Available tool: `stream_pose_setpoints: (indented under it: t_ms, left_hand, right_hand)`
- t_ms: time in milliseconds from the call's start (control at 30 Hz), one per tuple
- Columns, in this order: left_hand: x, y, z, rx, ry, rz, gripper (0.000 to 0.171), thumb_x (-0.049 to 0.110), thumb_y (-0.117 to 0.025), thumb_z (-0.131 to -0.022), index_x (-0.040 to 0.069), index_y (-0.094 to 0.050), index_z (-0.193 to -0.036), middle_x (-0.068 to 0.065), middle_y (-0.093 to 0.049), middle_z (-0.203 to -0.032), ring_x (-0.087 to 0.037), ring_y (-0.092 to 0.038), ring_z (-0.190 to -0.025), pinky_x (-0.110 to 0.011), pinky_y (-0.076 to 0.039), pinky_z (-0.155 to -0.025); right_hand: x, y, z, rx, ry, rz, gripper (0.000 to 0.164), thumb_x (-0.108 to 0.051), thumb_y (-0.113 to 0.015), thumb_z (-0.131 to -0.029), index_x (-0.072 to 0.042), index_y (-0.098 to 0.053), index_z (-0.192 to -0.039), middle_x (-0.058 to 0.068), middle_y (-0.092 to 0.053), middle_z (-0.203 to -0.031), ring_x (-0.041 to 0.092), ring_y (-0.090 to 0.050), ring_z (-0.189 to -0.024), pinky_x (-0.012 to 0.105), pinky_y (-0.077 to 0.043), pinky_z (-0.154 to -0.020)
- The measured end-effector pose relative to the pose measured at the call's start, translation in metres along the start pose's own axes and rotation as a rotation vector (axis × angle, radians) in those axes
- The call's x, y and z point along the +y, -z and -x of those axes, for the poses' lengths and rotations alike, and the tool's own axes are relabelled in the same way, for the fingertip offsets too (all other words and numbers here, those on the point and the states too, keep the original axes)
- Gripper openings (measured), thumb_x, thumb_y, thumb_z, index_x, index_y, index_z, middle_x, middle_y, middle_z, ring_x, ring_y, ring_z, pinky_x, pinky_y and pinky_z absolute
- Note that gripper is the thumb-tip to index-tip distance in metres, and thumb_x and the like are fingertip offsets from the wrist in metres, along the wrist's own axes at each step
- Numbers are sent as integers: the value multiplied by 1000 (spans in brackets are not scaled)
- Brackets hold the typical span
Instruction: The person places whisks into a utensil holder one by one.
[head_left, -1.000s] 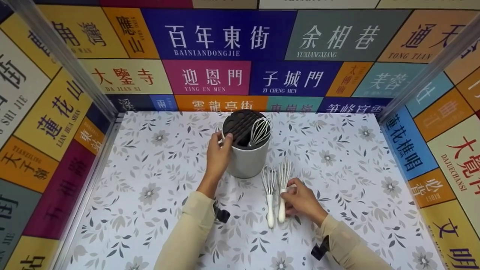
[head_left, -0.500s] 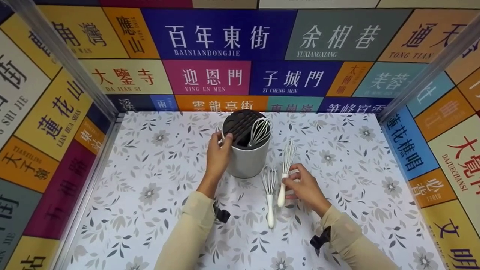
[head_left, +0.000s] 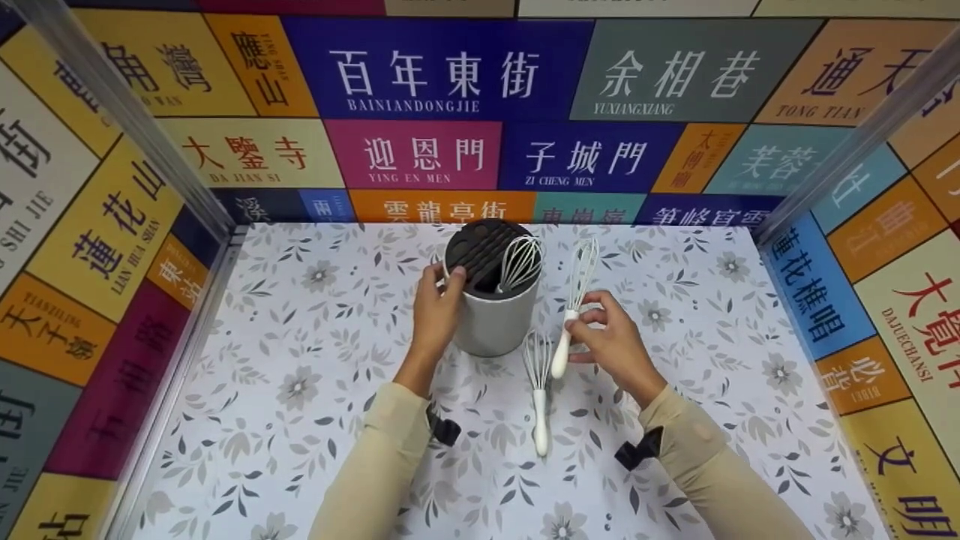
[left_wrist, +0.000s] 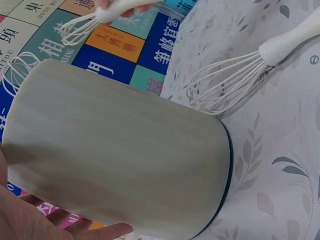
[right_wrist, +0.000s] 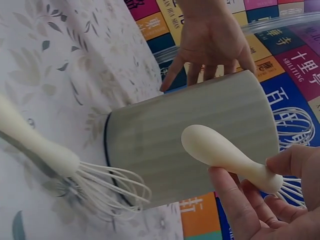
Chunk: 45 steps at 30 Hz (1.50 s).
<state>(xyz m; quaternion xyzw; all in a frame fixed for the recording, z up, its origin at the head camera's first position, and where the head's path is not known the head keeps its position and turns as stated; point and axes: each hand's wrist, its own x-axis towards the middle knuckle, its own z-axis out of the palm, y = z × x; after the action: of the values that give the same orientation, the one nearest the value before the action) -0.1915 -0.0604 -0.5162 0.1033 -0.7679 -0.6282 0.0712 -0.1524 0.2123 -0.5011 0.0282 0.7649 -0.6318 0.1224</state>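
Three sign-covered walls (head_left: 442, 67) stand at nine, twelve and three o'clock around a flowered tabletop (head_left: 247, 420). On it, near the centre of the head view, is a pale grey cylindrical holder (head_left: 495, 326) with a dark slotted top (head_left: 469, 251). Taking that holder as the clock's hub, the left hand (head_left: 437, 311) grips it at eight, thumb on the rim. At four, the right hand (head_left: 611, 337) pinches a raised whisk (head_left: 562, 349) by its handle, wires towards one o'clock, apart from the holder. A second whisk (head_left: 540, 401) lies at five, wires towards twelve. A third whisk (head_left: 517, 270) stands in the holder's three-o'clock side, only its wires visible.
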Motion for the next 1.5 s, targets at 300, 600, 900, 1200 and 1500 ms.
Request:
stream_pose_setpoints:
  t_ms: [300, 600, 900, 1200, 1500]
  left_hand:
    - [-2, 1, -1, 13, -16, 14, 43, 37, -58, -101, 6, -58, -131, -15, -61, -133, -30, -60, -123, -43, -48, -106]
    - [-3, -1, -1, 22, -27, 18, 41, 36, -58, -101, 6, -59, -130, -15, -62, -131, -30, -61, -123, -42, -49, -105]
    - [-2, -2, -2, 12, -12, 40, 44, 35, -58, -102, 5, -57, -134, -16, -60, -136, -32, -61, -124, -43, -49, -106]
    - [-1, -1, -1, 15, -24, 24, 41, 35, -58, -102, 6, -59, -131, -15, -61, -134, -30, -59, -126, -43, -47, -108]
    - [-2, -1, -2, 19, -21, 20, 42, 34, -58, -101, 5, -59, -131, -16, -61, -134, -30, -60, -123, -42, -48, -107]
  right_hand:
    - [-29, -5, -14, 41, 99, -39, 46, -13, -66, -96, -9, -43, -135, 15, -63, -106, 25, -74, -88, 47, -63, -72]
    - [-52, -3, -30, 75, 173, -31, 51, -21, -66, -99, -10, -39, -141, 16, -61, -115, 23, -73, -95, 43, -63, -77]
    - [-74, -4, -48, 125, 311, -46, 46, -19, -66, -99, -11, -43, -138, 14, -61, -114, 30, -72, -97, 41, -63, -78]
    - [-92, -11, -61, 185, 414, 31, 51, -23, -64, -100, -12, -40, -144, 12, -61, -117, 29, -72, -101, 39, -63, -79]
    - [-96, -23, -71, 180, 434, 5, 51, -20, -65, -100, -12, -40, -143, 13, -61, -120, 33, -70, -106, 41, -63, -80]
